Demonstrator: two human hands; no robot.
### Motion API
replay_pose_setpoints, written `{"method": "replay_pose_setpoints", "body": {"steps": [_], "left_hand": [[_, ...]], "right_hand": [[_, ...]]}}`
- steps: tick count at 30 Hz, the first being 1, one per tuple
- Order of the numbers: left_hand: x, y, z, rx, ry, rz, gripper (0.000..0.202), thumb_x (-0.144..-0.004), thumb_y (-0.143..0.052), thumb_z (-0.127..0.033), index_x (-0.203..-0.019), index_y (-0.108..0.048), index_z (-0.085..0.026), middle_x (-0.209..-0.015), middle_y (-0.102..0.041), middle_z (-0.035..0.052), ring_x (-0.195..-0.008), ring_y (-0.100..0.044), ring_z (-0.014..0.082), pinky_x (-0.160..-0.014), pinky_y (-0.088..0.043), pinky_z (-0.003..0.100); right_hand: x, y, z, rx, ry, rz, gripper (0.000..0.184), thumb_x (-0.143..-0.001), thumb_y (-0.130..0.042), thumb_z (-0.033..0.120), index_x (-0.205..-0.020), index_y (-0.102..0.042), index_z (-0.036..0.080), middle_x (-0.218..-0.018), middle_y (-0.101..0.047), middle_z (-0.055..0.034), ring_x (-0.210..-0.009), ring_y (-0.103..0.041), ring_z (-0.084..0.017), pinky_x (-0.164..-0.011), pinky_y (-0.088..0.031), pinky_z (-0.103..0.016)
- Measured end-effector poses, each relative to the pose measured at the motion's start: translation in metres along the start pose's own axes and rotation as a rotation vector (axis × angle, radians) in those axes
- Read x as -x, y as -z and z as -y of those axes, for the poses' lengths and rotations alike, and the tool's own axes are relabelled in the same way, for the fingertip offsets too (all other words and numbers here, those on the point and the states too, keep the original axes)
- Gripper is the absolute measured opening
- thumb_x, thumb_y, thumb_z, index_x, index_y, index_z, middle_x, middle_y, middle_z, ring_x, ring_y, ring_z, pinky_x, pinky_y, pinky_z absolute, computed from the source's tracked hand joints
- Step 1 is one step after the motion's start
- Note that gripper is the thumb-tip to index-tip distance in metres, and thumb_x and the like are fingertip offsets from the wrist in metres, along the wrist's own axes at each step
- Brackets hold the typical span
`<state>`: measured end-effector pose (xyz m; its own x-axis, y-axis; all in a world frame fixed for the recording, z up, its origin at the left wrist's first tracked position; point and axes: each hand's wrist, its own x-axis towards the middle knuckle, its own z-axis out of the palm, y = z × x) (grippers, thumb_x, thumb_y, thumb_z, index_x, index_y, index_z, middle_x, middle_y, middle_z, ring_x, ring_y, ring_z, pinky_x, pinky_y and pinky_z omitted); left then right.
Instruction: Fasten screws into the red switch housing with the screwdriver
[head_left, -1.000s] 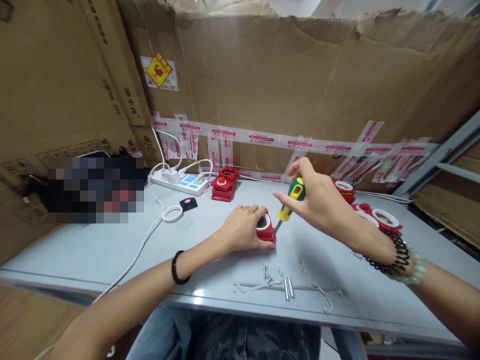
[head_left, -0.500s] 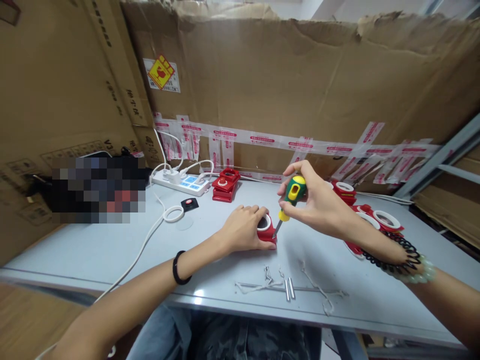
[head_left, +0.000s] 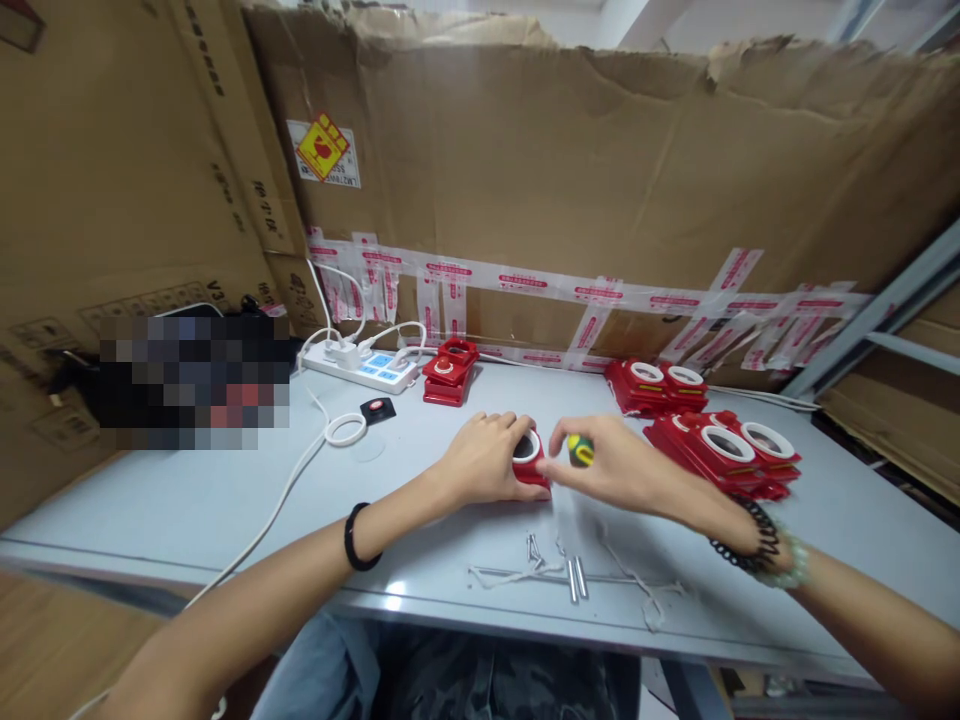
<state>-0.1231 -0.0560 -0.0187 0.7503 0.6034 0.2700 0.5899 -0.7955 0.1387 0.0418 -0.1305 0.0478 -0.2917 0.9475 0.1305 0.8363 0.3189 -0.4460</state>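
My left hand (head_left: 484,455) presses a red plastic part (head_left: 531,475) with a white ring (head_left: 528,446) against the table, fingers over the top and thumb along its near edge. Much of the part is hidden under that hand. Right beside it, my right hand (head_left: 626,458) keeps a green and yellow screwdriver (head_left: 580,450) in its curled fingers; the shaft is out of sight. The thumb and forefinger stretch toward the part's right side. Small screws (head_left: 534,550) and two short metal rods (head_left: 577,578) lie nearer me, by a long thin rod (head_left: 622,578) and white string (head_left: 652,600).
Red units with white rings (head_left: 724,445) stand at the right, with more red units (head_left: 656,385) behind. A red piece (head_left: 450,370) sits by a white power strip (head_left: 364,365). A white cable (head_left: 289,490) crosses the left side. Cardboard (head_left: 525,170) walls the back.
My right hand has come down, and the screwdriver has gone from standing with its tip on the red part to lying within the hand. My left hand stays on the part.
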Motion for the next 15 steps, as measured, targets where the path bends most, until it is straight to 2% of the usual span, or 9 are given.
{"method": "replay_pose_setpoints", "body": {"steps": [2, 4, 9, 15], "left_hand": [[0.000, 0.000, 0.000, 0.005, -0.005, -0.006, 0.068, -0.064, -0.061, -0.065, -0.112, -0.047, -0.019, -0.100, -0.062, 0.0078, -0.091, -0.059, 0.0278, -0.081, -0.041, 0.038], [0.000, 0.000, 0.001, 0.009, -0.007, -0.011, 0.069, -0.064, -0.062, -0.065, -0.113, -0.047, -0.019, -0.101, -0.062, 0.0080, -0.093, -0.059, 0.0281, -0.082, -0.041, 0.039], [0.000, -0.002, 0.002, 0.013, -0.007, -0.010, 0.070, -0.063, -0.061, -0.066, -0.113, -0.047, -0.019, -0.103, -0.061, 0.0086, -0.094, -0.059, 0.0289, -0.084, -0.041, 0.040], [0.000, -0.001, 0.001, 0.012, 0.002, -0.011, 0.069, -0.064, -0.061, -0.065, -0.114, -0.047, -0.020, -0.103, -0.061, 0.0084, -0.094, -0.059, 0.0288, -0.083, -0.041, 0.039]], "right_hand": [[0.001, -0.013, -0.010, 0.061, -0.033, 0.057, 0.020, -0.075, -0.058, 0.037, -0.073, -0.062, 0.018, -0.055, -0.053, 0.0015, -0.052, -0.042, -0.012, -0.051, -0.033, -0.026], [0.000, -0.020, -0.015, 0.087, -0.037, 0.061, 0.022, -0.077, -0.056, 0.038, -0.075, -0.064, 0.018, -0.056, -0.055, 0.0008, -0.051, -0.041, -0.012, -0.052, -0.032, -0.026], [-0.003, -0.021, -0.010, 0.109, -0.013, 0.083, 0.016, -0.078, -0.053, 0.027, -0.072, -0.063, 0.017, -0.059, -0.059, -0.0008, -0.052, -0.042, -0.011, -0.052, -0.031, -0.024], [-0.003, -0.022, -0.002, 0.170, -0.090, 0.079, 0.012, -0.075, -0.052, 0.020, -0.074, -0.064, 0.017, -0.055, -0.059, -0.0008, -0.048, -0.042, -0.010, -0.050, -0.030, -0.023]]}}
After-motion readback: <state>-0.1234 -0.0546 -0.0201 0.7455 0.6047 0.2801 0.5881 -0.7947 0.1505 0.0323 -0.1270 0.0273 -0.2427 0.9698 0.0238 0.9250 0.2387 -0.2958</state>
